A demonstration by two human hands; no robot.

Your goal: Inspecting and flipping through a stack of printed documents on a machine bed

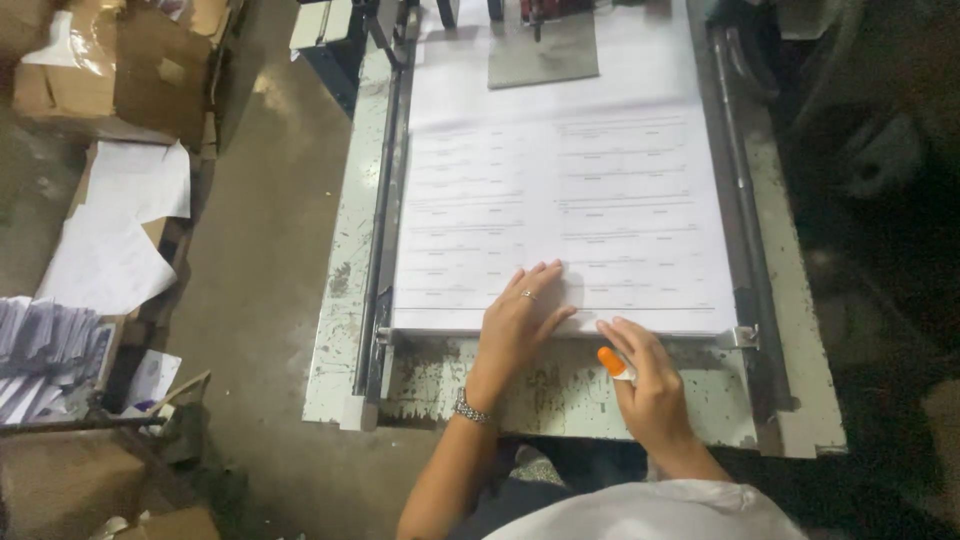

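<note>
A large stack of white printed sheets (580, 200) lies on a worn pale-green machine table (440, 385). My left hand (520, 320) lies flat on the near edge of the stack, fingers spread, with a ring on one finger and a bracelet at the wrist. My right hand (645, 380) rests at the stack's near edge, its fingertips touching the paper. An orange rubber finger cap (611, 362) covers its thumb tip.
Black metal guide rails (385, 230) run along both sides of the stack, with a metal clamp plate (542, 50) at the far end. Cardboard boxes (120, 70), loose white sheets (115, 230) and paper bundles (45, 345) lie on the floor to the left.
</note>
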